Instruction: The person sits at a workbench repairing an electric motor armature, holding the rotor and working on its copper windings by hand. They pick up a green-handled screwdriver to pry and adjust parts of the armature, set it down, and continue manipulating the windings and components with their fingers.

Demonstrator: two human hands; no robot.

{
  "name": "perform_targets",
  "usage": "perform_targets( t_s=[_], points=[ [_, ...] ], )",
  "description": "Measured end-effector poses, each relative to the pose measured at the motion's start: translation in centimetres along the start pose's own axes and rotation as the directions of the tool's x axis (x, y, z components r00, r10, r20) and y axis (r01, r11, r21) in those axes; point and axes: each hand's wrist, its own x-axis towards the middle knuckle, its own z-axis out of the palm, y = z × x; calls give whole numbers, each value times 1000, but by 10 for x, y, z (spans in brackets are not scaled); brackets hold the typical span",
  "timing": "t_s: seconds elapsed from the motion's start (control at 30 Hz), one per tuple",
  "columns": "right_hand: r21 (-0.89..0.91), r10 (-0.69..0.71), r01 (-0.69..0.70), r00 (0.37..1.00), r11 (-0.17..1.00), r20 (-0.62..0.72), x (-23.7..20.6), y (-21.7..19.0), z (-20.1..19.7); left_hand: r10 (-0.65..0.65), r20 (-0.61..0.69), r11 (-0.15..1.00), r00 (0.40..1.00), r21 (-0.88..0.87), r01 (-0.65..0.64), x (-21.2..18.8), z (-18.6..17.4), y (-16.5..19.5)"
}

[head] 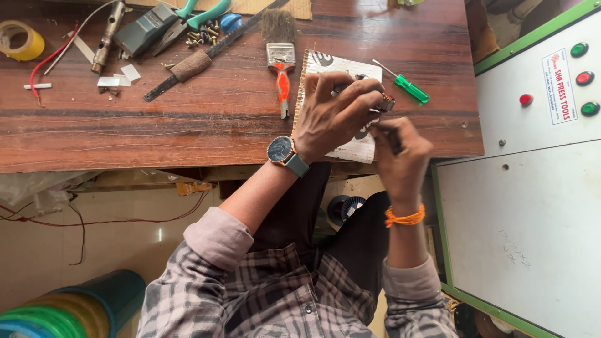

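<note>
My left hand (335, 112), with a wristwatch on the wrist, is closed around a small metal part with copper winding (387, 102) and holds it above a piece of white cardboard (338, 66) on the wooden table. My right hand (400, 153), with an orange thread band on the wrist, pinches a thin dark tool or wire against that part. The fingers hide most of the part. A green-handled screwdriver (407, 87) lies just beyond the hands.
A paintbrush with an orange handle (280, 59) lies left of the cardboard. A hacksaw blade with a wrapped handle (194, 62), pliers (188, 15), loose screws, a tape roll (19, 39) and a red wire sit at the back left. A white control cabinet with buttons (538, 156) stands to the right.
</note>
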Motion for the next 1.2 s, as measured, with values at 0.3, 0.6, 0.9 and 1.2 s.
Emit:
perform_targets(
  t_s=[0.3, 0.6, 0.9, 1.2],
  points=[
    [64, 138, -133, 986, 989, -90, -29, -7, -3, 174, -1, 979, 985, 112, -172, -4, 2, 1],
    [61, 43, -35, 991, 998, -129, 13, -2, -15, -7, 19, 998, 1000, -62, 9, 3, -13, 6],
    [40, -9, 7, 999, 999, 43, 69, -8, -1, -82, -23, 991, 996, -110, 79, 7, -19, 10],
    [-113, 169, -156, 978, 981, 120, 90, 13, -3, -37, 18, 998, 999, -51, 38, 2, -7, 3]
  ],
)
